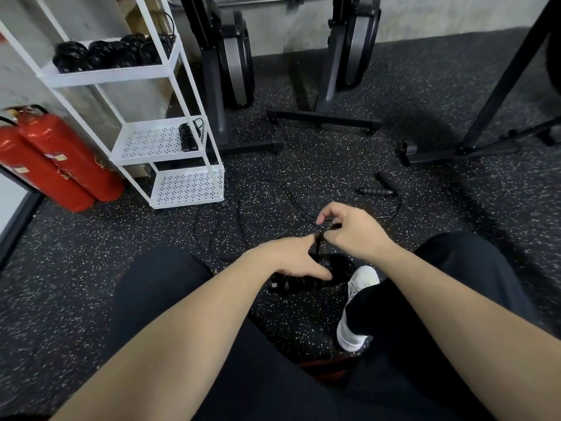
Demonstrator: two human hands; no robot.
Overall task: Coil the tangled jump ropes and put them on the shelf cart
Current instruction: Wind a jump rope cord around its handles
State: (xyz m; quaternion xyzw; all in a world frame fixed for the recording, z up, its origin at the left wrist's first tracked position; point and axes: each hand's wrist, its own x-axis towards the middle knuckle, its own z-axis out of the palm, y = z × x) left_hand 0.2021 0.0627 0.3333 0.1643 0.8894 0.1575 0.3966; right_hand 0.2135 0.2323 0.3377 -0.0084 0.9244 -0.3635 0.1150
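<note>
now both hands (318, 244) grip rope (318, 250) — coiling.

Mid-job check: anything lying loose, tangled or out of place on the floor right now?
Yes. A black rope cord sprawls in loose loops on the floor between the shelf cart and the hands, and two ribbed handles lie apart further right, not yet coiled. The cart itself stands square, coiled ropes on top.

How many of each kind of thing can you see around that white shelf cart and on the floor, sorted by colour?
Red fire extinguishers: 2
White shelf cart: 1
White shoe: 1
Black rope bundle alone on the middle shelf: 1
Black rope handles lying loose on the floor: 2
Total: 7
The black coils on the top shelf overlap too much to count.
</note>
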